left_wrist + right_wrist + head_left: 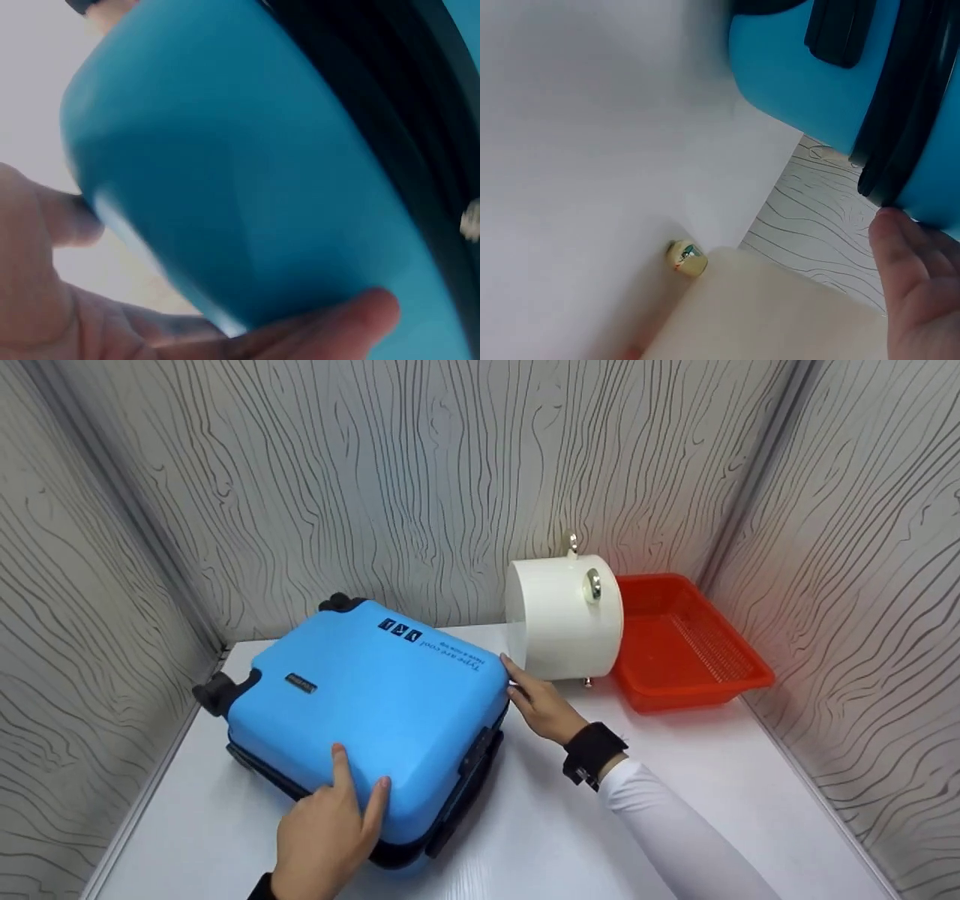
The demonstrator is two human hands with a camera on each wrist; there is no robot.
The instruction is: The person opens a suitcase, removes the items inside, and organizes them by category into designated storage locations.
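A bright blue hard-shell suitcase [375, 697] lies on its side on the white table, its black wheels [217, 692] at the far left and its black handle [480, 754] facing front right. My left hand [322, 836] rests on its near corner, index finger and thumb stretched over the shell. In the left wrist view, the fingers [330, 330] lie along the blue side, with the thumb touching another edge. At the far right corner, my right hand [547, 709] touches the shell with straight fingers [907, 259]; part of that hand is cut off in the right wrist view.
Behind my right hand, a white drum-shaped container [566, 619] with shiny silver knobs lies on its side. A red plastic basket [750, 671] stands beside it at the right. Wood-grain patterned walls [450, 472] close in the table [570, 840] at the back and both sides.
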